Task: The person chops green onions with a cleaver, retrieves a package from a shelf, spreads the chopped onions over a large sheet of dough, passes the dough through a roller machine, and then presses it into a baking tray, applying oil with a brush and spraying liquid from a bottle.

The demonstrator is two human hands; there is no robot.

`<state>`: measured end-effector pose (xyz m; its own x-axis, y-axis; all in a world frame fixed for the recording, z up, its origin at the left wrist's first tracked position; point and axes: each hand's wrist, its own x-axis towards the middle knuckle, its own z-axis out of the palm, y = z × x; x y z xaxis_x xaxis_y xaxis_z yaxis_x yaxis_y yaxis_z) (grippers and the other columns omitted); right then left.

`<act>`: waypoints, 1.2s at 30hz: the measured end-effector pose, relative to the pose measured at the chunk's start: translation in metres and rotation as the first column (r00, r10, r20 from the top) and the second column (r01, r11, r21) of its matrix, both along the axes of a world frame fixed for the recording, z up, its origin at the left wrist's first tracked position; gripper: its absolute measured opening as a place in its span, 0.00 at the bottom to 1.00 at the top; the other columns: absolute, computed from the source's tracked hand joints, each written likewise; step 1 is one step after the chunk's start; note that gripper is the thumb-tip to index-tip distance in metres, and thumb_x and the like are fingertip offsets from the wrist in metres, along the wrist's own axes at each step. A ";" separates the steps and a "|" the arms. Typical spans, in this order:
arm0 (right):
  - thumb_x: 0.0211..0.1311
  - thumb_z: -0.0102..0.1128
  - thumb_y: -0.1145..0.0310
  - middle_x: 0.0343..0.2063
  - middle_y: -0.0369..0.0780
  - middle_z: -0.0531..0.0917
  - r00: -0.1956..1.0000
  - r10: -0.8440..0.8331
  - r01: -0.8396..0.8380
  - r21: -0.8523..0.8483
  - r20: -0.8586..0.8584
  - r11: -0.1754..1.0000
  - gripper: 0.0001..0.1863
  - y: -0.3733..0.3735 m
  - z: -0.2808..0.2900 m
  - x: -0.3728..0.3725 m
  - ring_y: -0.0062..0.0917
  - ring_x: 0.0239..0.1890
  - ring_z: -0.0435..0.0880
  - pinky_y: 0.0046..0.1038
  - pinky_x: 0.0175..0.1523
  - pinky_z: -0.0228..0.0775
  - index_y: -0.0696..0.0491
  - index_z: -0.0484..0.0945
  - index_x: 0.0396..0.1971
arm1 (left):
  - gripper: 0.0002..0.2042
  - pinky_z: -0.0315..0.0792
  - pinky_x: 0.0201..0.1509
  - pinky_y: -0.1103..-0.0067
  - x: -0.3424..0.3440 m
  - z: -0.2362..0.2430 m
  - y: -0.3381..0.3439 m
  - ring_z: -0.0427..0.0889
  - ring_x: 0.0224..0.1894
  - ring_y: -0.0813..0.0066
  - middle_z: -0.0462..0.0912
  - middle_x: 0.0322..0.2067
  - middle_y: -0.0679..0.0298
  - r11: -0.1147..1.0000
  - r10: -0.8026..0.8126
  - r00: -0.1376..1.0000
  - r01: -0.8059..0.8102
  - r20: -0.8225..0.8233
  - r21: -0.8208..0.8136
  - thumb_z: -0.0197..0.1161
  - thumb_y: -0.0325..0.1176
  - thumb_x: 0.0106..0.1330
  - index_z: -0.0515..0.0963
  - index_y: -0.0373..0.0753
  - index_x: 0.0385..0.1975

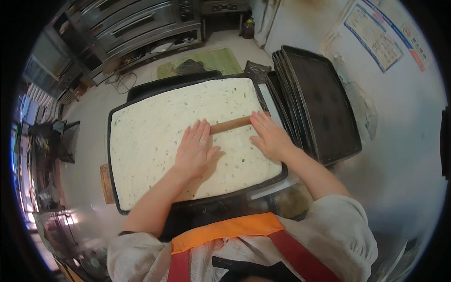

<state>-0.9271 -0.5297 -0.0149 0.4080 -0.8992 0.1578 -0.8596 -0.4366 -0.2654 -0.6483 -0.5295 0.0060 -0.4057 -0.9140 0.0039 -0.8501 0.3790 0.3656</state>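
Note:
A wide sheet of pale dough (pixel 155 141) flecked with green bits fills a black baking tray (pixel 111 155). Across its right half lies a short wooden rolling pin (pixel 230 125). My left hand (pixel 195 145) rests flat over the pin's left end, fingers stretched out and pointing away from me. At the other end, close to the tray's right edge, my right hand (pixel 271 136) lies flat with straight fingers and the thumb apart. Both palms press on the pin rather than wrap round it, and they hide its ends.
Several black baking trays (pixel 324 103) lean upright against the wall at the right. Another dark tray edge (pixel 141 89) shows behind the dough tray. Beyond lie a green mat (pixel 221 61) on the floor and a steel deck oven (pixel 136 28). A black stand (pixel 66 138) is at the left.

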 end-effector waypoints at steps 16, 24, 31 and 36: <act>0.68 0.50 0.57 0.22 0.40 0.80 0.999 -0.016 0.010 -0.195 -0.030 0.981 0.15 0.044 0.005 0.013 0.39 0.25 0.80 0.43 0.32 0.72 0.52 0.80 0.38 | 0.30 0.45 0.75 0.59 -0.003 0.038 0.044 0.57 0.71 0.58 0.61 0.68 0.50 0.946 0.126 0.987 -0.090 -0.096 0.310 0.53 0.48 0.69 0.63 0.35 0.65; 0.54 0.66 0.65 0.56 0.49 0.74 0.986 0.094 -0.087 -0.054 0.135 0.995 0.29 0.150 0.000 0.014 0.45 0.60 0.70 0.46 0.62 0.58 0.60 0.71 0.55 | 0.35 0.41 0.74 0.54 0.002 0.009 0.159 0.49 0.73 0.52 0.56 0.70 0.52 0.986 -0.164 0.986 0.164 0.006 0.000 0.58 0.48 0.67 0.56 0.35 0.68; 0.52 0.64 0.72 0.33 0.43 0.80 0.861 0.370 -0.260 -0.322 0.350 0.910 0.13 0.074 0.031 0.128 0.40 0.38 0.76 0.37 0.44 0.67 0.58 0.78 0.39 | 0.26 0.46 0.75 0.60 0.130 0.040 0.106 0.59 0.70 0.54 0.66 0.65 0.49 0.931 0.198 0.938 -0.271 -0.285 -0.243 0.58 0.33 0.67 0.64 0.33 0.65; 0.64 0.56 0.60 0.57 0.45 0.73 0.982 0.158 -0.101 -0.414 0.105 0.905 0.23 -0.042 0.003 0.239 0.38 0.63 0.66 0.46 0.64 0.55 0.57 0.72 0.55 | 0.31 0.37 0.75 0.55 0.203 -0.005 -0.001 0.42 0.75 0.55 0.50 0.72 0.54 0.911 0.359 0.931 -0.336 0.062 -0.240 0.47 0.46 0.72 0.55 0.33 0.69</act>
